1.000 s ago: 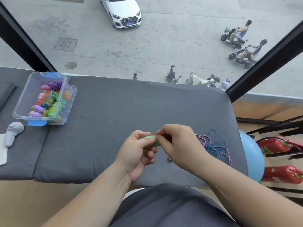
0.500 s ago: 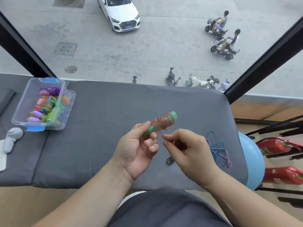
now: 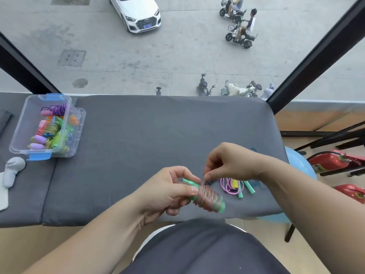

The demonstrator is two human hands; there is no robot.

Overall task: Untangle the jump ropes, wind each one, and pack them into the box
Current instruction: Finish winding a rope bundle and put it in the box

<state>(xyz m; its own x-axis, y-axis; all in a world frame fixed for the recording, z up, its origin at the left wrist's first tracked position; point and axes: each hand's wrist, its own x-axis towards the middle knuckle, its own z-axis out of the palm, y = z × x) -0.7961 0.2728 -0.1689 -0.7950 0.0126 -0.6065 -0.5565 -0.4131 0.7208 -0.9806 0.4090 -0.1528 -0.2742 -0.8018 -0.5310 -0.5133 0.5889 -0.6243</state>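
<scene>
Left hand [image 3: 167,192] grips the wound jump rope [image 3: 209,198] over the near worktop [image 3: 148,135] edge. Right hand [image 3: 231,163] pinches its cord end. Loose ropes [image 3: 231,185] lie just right. Box [image 3: 19,143], part-filled, stands far left.

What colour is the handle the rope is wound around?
Green: the plastic jump rope handle in the left hand. Head view shows it best.

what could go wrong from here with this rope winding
The coils on the green handle look loose; if the right grip, which seems to pinch the rope end, slips, they may unwind.
The left grip holds only the handle's narrow end, so the bundle might twist out.
The loose ropes lie just beneath, near the corner of the cushion; they could snag the winding or slide off.
</scene>
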